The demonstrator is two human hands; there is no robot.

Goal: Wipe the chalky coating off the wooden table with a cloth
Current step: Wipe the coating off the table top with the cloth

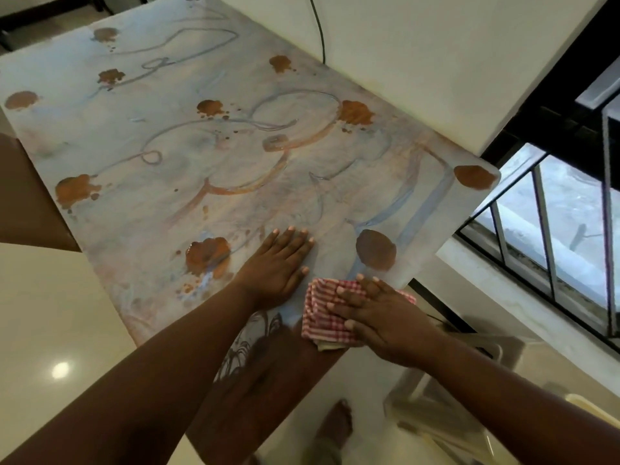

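Only the near edge of the wooden table (268, 374) shows bare dark wood; the chalky coating (174, 162), pale, streaked with loops and brown blotches, covers nearly all the rest, so most wiping remains. The right hand (379, 317) presses straight fingers on a folded red-checked cloth (322, 317) at the near right corner; the left hand (278, 263) lies flat, holding nothing

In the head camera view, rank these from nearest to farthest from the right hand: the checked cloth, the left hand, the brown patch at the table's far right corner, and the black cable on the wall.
1. checked cloth, under the right hand.
2. left hand, flat on the table just left of the cloth.
3. brown corner patch, up at the right corner.
4. black cable, on the wall beyond the table.
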